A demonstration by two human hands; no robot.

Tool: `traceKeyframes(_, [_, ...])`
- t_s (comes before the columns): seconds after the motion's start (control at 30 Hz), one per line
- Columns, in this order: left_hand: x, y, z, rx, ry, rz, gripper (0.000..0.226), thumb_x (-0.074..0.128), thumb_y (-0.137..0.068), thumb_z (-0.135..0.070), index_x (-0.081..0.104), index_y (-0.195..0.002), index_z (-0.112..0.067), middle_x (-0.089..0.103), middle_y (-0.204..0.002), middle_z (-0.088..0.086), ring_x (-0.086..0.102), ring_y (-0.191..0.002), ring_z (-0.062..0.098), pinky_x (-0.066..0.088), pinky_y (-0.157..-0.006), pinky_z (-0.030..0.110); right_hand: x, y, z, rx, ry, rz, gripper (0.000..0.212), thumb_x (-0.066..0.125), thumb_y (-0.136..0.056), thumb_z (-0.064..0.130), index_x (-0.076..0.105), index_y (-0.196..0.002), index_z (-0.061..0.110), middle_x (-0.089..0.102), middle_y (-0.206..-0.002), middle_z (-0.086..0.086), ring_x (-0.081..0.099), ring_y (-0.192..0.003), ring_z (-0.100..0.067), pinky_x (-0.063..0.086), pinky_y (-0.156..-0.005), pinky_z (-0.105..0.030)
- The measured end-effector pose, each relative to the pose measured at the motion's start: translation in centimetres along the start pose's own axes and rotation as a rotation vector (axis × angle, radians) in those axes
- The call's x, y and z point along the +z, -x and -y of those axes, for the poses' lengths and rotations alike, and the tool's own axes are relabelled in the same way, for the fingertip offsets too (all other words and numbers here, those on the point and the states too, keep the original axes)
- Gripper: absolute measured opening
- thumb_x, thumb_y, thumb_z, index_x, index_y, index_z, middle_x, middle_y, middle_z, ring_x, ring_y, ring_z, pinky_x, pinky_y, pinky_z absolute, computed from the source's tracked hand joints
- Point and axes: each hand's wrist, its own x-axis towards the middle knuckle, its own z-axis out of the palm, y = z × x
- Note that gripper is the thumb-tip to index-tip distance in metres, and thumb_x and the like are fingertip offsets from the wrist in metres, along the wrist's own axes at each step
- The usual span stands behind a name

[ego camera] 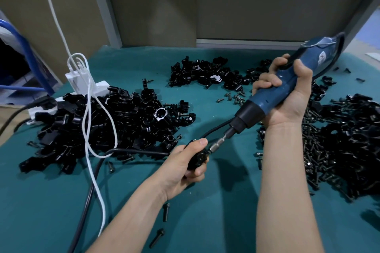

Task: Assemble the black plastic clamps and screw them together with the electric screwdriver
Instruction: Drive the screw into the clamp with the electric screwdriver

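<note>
Amid three piles (98,125), left hand (181,170) grips one clamp (197,160), right hand (290,100) one screwdriver (249,111)

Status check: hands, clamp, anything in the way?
Left hand grips clamp. Right hand holds screwdriver, bit on clamp. Black cable passes beside left hand.

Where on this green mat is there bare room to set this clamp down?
Best is the bare mat near the front edge, between your left forearm and right forearm. Another patch lies at the back, between the wall and the left pile. Crowded: right heap of screws and clamps, back pile, cables crossing near left.
</note>
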Motion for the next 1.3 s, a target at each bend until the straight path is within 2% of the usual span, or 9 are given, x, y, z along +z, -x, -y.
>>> traceKeyframes(0.2, [0.02,0.22,-0.18,-0.022,0.018,0.033,0.036,0.069,-0.073,-0.041,0.054,-0.056,-0.012,0.037,-0.039,-0.001,0.025,-0.034,0.007,0.026,-0.037,0.017,0.08,0.02,0.04,0.014,-0.045,0.028,0.054,0.089,-0.051,0.008,0.053,-0.092,0.013,0.062,-0.078,0.003,0.049,-0.043,-0.009,0.043,-0.046,-0.019])
traceKeyframes(0.33, [0.15,0.35,-0.19,-0.047,0.023,0.049,0.037,0.061,-0.078,-0.039,0.046,-0.063,-0.009,0.038,-0.038,-0.004,0.026,-0.034,0.006,0.025,-0.038,0.016,0.11,0.06,0.07,0.018,-0.036,0.036,0.054,0.088,-0.052,0.007,0.053,-0.092,0.012,0.061,-0.077,0.003,0.049,-0.042,-0.009,0.043,-0.045,-0.019])
traceKeyframes(0.43, [0.34,0.4,-0.1,-0.086,0.011,0.058,0.044,0.068,-0.081,-0.043,0.046,-0.064,-0.009,0.035,-0.037,-0.004,0.024,-0.034,0.006,0.023,-0.038,0.016,0.13,0.15,0.1,0.022,-0.062,0.067,0.051,0.086,-0.055,0.006,0.053,-0.094,0.011,0.062,-0.077,0.001,0.05,-0.042,-0.011,0.045,-0.044,-0.02])
traceKeyframes(0.6, [0.43,0.24,-0.22,-0.231,0.143,0.097,0.038,0.067,-0.066,-0.048,0.057,-0.065,-0.012,0.029,-0.035,-0.004,0.022,-0.031,0.005,0.018,-0.032,0.015,0.38,0.07,-0.23,0.02,-0.09,0.096,0.049,0.085,-0.058,0.004,0.053,-0.095,0.009,0.063,-0.077,-0.001,0.051,-0.042,-0.013,0.046,-0.045,-0.022])
traceKeyframes(0.73, [0.35,0.25,-0.14,-0.296,0.238,0.131,0.041,0.07,-0.065,-0.046,0.046,-0.077,-0.016,0.028,-0.034,-0.005,0.022,-0.028,0.005,0.017,-0.029,0.014,0.3,0.07,-0.43,0.026,-0.124,0.11,0.049,0.085,-0.058,0.003,0.053,-0.095,0.009,0.062,-0.074,-0.001,0.051,-0.042,-0.013,0.046,-0.044,-0.022])
traceKeyframes(1.07, [0.23,0.12,-0.1,-0.292,0.243,0.106,0.038,0.071,-0.064,-0.045,0.049,-0.076,-0.016,0.028,-0.034,-0.006,0.022,-0.028,0.004,0.018,-0.028,0.014,0.07,-0.03,-0.75,0.015,-0.104,0.085,0.049,0.085,-0.057,0.004,0.053,-0.093,0.01,0.061,-0.074,0.0,0.051,-0.042,-0.012,0.044,-0.045,-0.02])
traceKeyframes(1.3, [0.19,0.03,0.04,-0.271,0.223,0.093,0.041,0.072,-0.064,-0.046,0.045,-0.078,-0.018,0.029,-0.034,-0.006,0.022,-0.029,0.005,0.016,-0.03,0.015,-0.05,-0.09,-0.82,0.017,-0.094,0.086,0.047,0.084,-0.059,0.004,0.053,-0.093,0.01,0.062,-0.074,0.0,0.051,-0.042,-0.012,0.044,-0.045,-0.02])
